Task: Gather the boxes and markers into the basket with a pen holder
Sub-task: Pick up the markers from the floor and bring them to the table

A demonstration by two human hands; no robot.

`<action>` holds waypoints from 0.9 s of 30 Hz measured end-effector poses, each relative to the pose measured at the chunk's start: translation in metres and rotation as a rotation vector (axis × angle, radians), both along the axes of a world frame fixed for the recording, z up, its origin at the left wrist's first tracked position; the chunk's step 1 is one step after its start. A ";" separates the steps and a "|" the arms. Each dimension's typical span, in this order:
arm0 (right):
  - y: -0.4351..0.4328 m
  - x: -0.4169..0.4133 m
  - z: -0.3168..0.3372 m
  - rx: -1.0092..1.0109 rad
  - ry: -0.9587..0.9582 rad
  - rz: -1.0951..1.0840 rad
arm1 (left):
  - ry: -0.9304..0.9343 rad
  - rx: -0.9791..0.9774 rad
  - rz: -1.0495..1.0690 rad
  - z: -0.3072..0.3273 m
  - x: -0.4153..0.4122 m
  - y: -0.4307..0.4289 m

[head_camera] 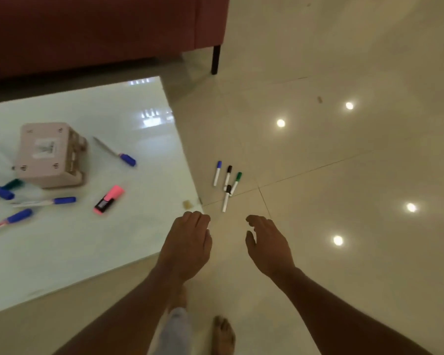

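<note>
Several white markers lie on the floor tiles just past the table corner: one with a blue cap [217, 173], one with a green cap [236, 183] and two with black caps [227, 175] [226, 198]. My left hand [187, 242] and my right hand [267, 244] hover side by side below them, both empty with fingers loosely apart. On the white table [87, 252] a pink pen holder [50, 155] lies tipped over. Around it are a pink highlighter [109, 199] and several blue-capped pens [124, 158] [46, 201]. No basket or boxes are in view.
A red sofa [92, 29] with a black leg [215, 59] stands behind the table. The glossy beige floor [344, 162] reflects ceiling lights. A small tan scrap [187, 204] sits near the table corner. My bare foot [223, 334] shows at the bottom.
</note>
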State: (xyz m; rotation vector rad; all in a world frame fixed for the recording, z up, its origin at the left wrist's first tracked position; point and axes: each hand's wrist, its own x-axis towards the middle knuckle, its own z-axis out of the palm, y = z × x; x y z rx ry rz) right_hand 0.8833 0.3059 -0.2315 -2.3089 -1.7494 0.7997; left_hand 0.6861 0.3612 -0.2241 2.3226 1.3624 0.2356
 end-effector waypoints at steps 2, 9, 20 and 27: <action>0.008 0.022 -0.011 -0.095 0.013 -0.030 | -0.014 -0.051 -0.016 -0.003 0.025 0.011; 0.076 0.063 -0.064 -0.279 0.169 -0.328 | 0.052 -0.362 0.013 -0.045 0.076 0.057; 0.177 0.124 -0.155 -0.535 -0.033 -0.139 | 0.082 -0.603 0.193 -0.122 0.142 0.100; 0.233 0.153 -0.271 -0.693 0.016 -0.091 | 0.171 -0.803 0.512 -0.233 0.186 0.136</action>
